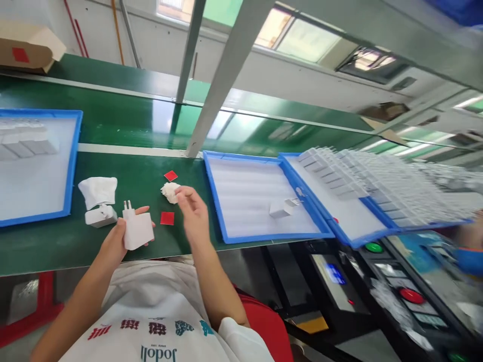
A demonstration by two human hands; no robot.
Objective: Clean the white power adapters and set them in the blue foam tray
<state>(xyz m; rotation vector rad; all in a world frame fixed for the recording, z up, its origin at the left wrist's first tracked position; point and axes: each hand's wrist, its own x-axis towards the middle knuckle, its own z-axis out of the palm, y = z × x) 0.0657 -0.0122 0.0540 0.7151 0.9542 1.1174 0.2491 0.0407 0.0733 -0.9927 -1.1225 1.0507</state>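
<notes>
My left hand is closed around a white power adapter, its two prongs pointing away from me. The fingers of my right hand pinch the edge of a crumpled off-white wad, perhaps cloth or tissue, on the green table. One red square lies just beyond the wad, and another red square is nearer to me, between my hands. To the left of the held adapter, a second white adapter lies on the table against a folded white cloth.
A blue-rimmed tray with white adapters stands at the left. On the right, another blue-rimmed tray holds one white adapter; trays beyond it carry rows of adapters. A metal post rises behind the table. A machine with buttons sits lower right.
</notes>
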